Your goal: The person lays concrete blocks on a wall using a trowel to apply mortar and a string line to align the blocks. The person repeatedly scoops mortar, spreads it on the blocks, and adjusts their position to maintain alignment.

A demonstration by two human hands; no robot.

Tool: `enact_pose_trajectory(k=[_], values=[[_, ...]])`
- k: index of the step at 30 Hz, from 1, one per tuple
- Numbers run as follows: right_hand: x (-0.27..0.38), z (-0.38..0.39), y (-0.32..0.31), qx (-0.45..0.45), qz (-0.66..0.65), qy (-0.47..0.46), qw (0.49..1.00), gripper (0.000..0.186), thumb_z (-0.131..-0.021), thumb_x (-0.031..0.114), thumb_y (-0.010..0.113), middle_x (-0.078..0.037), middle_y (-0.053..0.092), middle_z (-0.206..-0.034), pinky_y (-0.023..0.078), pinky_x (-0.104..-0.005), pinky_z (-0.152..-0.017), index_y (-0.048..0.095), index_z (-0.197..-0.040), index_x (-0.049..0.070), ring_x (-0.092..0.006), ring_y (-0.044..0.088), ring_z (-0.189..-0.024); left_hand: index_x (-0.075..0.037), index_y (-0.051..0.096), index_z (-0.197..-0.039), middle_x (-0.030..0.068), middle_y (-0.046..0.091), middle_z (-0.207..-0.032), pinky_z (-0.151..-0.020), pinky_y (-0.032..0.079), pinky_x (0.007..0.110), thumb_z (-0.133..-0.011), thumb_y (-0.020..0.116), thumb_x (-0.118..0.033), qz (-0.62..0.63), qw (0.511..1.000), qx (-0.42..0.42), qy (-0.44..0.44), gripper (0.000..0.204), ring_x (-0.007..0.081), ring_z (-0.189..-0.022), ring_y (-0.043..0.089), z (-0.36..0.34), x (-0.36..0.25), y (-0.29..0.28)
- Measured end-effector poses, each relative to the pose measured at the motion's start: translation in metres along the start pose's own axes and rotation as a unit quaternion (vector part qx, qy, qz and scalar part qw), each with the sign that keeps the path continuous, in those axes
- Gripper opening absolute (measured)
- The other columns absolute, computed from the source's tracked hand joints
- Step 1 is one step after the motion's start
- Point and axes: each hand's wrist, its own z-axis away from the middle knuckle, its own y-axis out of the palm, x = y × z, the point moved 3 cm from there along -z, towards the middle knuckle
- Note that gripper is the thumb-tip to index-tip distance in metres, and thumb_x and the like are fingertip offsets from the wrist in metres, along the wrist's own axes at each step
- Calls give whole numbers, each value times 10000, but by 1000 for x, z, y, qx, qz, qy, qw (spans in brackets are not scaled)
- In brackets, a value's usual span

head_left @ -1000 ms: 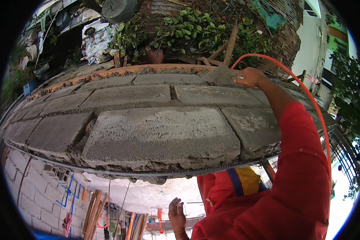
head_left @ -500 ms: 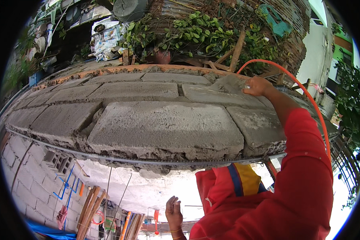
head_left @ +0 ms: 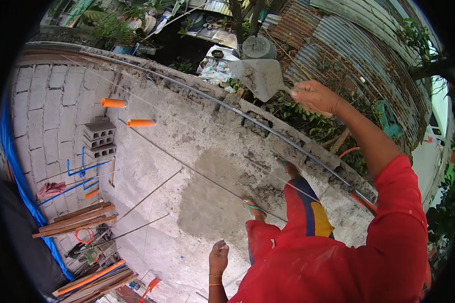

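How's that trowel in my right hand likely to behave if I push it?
The trowel would probably be fairly stiff, its flat blade looking like metal. With that broad blade beyond your right hand, it may feel front-heavy.

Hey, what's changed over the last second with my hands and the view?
Your right hand has lifted the trowel off the block wall, and the blade now shows against the yard beyond. The view has swung back, bringing the floor and your feet into sight. Nothing was let go: the right hand keeps the trowel, and the left hand stays low and apparently empty.
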Motion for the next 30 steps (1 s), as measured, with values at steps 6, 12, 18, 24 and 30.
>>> enact_pose_trajectory(k=[6,12,18,24,30], values=[[219,94,95,-72,81,-154,982,486,-1030,544,615,18,497,-644,413,-269,-498,598,-928,69,-84,488,-546,17,633,-1330,203,727,-1222,-967,557,372,-993,694,-224,10,998,-39,51,419,284,-1124,711,15,131,-71],[249,251,228,-221,377,-243,866,506,-968,515,716,-66,528,-695,435,-372,-588,617,-892,25,-174,524,-617,28,648,-1296,224,741,-1185,-957,562,375,-971,709,-224,25,995,-42,82,416,306,-1105,726,16,265,-134],[78,320,379,-205,546,46,811,445,-923,482,733,-186,721,-957,549,-524,-783,667,-1074,68,-406,708,-925,55,652,-1252,175,741,-1153,-961,545,343,-971,717,-194,-12,995,-12,93,381,240,-1083,705,1,314,-193],[35,390,392,-359,386,58,848,468,-942,509,709,-188,721,-950,557,-507,-757,670,-1067,59,-402,713,-858,65,672,-1224,222,739,-1150,-937,565,382,-993,680,-160,-6,982,-86,169,323,283,-1049,729,-16,236,-241],[61,452,388,-387,-10,32,922,387,-978,379,724,-60,656,-823,525,-328,-630,653,-1160,45,-166,636,-694,49,685,-1187,199,739,-1122,-905,565,374,-1000,677,-146,-24,900,-59,431,270,280,-1013,729,32,-9,-191]])
